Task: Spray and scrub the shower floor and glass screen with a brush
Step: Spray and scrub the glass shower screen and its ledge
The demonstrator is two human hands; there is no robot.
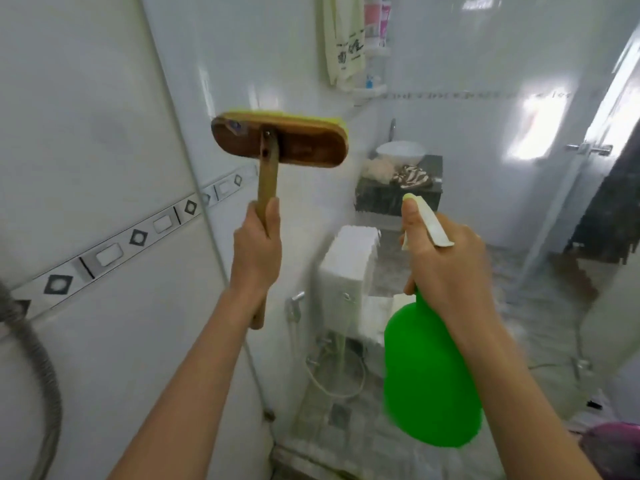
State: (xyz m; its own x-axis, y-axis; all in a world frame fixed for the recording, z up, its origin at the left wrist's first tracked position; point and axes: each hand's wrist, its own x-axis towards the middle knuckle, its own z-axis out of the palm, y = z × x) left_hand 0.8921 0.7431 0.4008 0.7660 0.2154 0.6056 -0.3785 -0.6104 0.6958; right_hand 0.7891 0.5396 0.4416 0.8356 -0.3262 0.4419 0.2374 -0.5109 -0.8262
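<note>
1. Brush (277,140): one, raised at upper centre, yellow bristles turned toward glass screen (450,81); contact cannot be told. Handle is gripped by left hand (258,251).
2. Toilet cistern (346,265): one, blurred through glass.
3. Spray bottle (429,379): one, green, opaque, contents hidden. Neck is gripped by right hand (446,265).

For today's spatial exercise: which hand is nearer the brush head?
Left. The left hand grips the handle below the brush head; the right hand holds the spray bottle, farther right.
</note>
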